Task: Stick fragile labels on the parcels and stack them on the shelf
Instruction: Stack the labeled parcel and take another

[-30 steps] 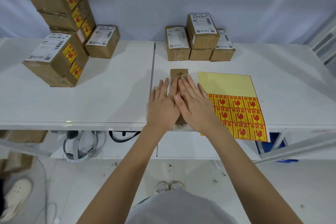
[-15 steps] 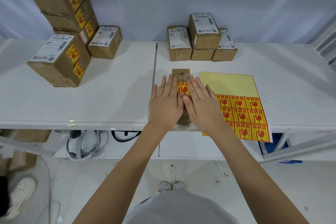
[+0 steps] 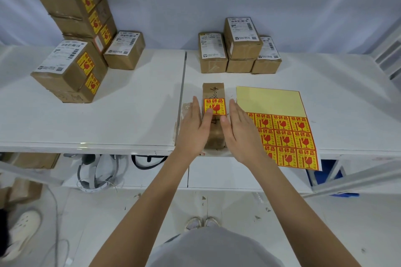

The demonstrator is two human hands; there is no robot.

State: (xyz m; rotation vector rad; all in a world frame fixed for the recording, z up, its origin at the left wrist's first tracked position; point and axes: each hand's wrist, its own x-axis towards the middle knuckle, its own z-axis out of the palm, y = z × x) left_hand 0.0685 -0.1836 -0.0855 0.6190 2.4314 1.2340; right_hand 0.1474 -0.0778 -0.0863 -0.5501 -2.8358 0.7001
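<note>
Here, both hands lie flat along one parcel (image 3: 213, 119) at the near edge of the table (image 3: 325, 84). The left hand (image 3: 193, 129) rests against the parcel's left side, fingers straight and together, thumb tip pressing the lower left corner of the label (image 3: 214, 106). The right hand (image 3: 239, 130) rests against the right side, fingers straight, thumb tip touching the label's lower right corner. Neither hand curls around anything. The label sits flat on the parcel's top face, between the two hands and just beyond the thumbs. The label sheet (image 3: 282, 134) lies just right of the right hand, partly under its fingers; its far part is bare yellow backing. Four unlabelled parcels (image 3: 239, 50) stand well beyond the hands. A labelled stack (image 3: 76, 37) stands far to the left of the left hand.
</note>
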